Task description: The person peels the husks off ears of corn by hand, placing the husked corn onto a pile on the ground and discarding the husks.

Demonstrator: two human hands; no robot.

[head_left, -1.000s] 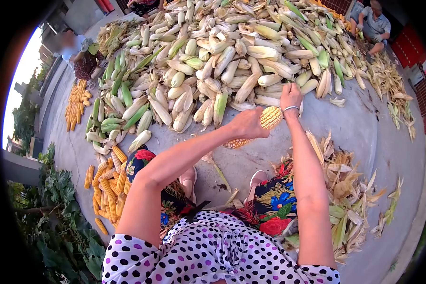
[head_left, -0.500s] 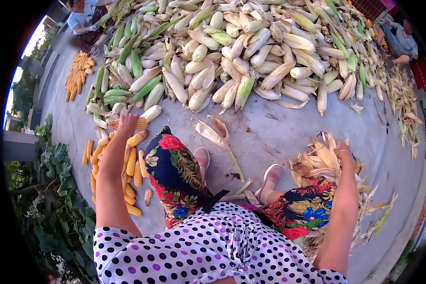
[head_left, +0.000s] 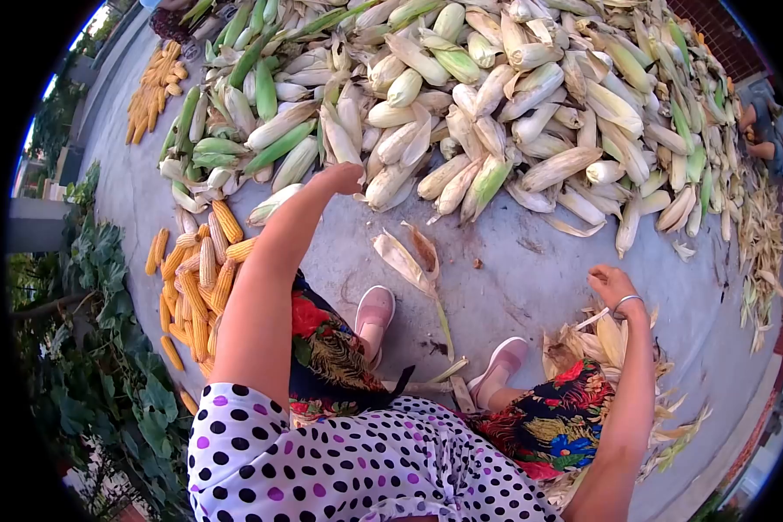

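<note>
My left hand (head_left: 344,179) is stretched out to the near edge of a big pile of unhusked corn (head_left: 461,113). Close to its fingertips lies an ear of corn in a pale husk (head_left: 388,184); I cannot see whether they touch. The fingers point away and are partly hidden. Over a heap of stripped husks (head_left: 613,341) by my knee hovers my right hand (head_left: 612,285), wearing a bracelet, its fingers loosely bent and apart with nothing in them. Husked yellow cobs (head_left: 198,287) lie heaped to my left.
A loose torn husk (head_left: 409,264) lies on the concrete between my feet. Another pile of bare cobs (head_left: 155,91) is at the far left. People sit at the pile's far left and at the right (head_left: 770,130). Leafy plants (head_left: 104,348) border the left side.
My left hand has left a cob on the yellow heap and swung right to the unhusked pile. My right hand has lifted off the husks and moved slightly left. The view has shifted a little.
</note>
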